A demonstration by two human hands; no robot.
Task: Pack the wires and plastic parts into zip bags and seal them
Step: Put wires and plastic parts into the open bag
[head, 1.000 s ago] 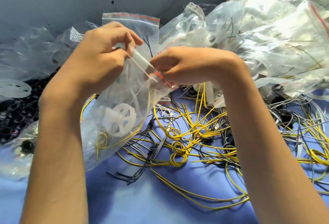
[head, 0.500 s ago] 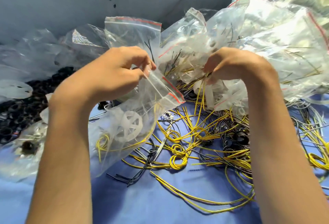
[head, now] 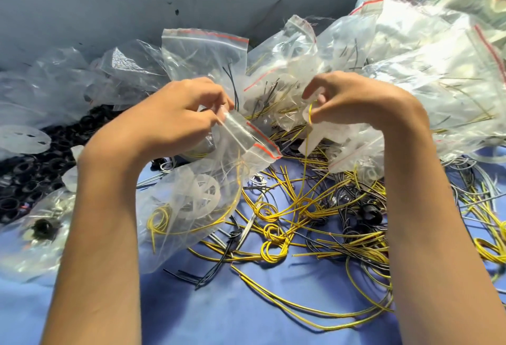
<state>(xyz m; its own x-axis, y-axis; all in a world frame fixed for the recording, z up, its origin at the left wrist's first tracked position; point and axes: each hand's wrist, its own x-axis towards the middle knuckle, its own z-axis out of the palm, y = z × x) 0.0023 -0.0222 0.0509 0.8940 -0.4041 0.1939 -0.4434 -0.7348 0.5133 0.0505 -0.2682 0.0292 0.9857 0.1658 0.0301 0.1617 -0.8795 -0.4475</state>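
The fingers of the left hand (head: 175, 117) pinch the zip bag (head: 189, 207) at its mouth, while those of the right hand (head: 353, 100) pinch a yellow wire (head: 306, 150) rising from the bench (head: 246, 314).

I see the bag (head: 246, 136) as thin clear plastic film, glossy and crinkled, with a frosted matt plastic wheel (head: 204, 194) inside. The wires (head: 269, 251) look smooth and slightly shiny, lying on soft matt cloth (head: 246, 303)
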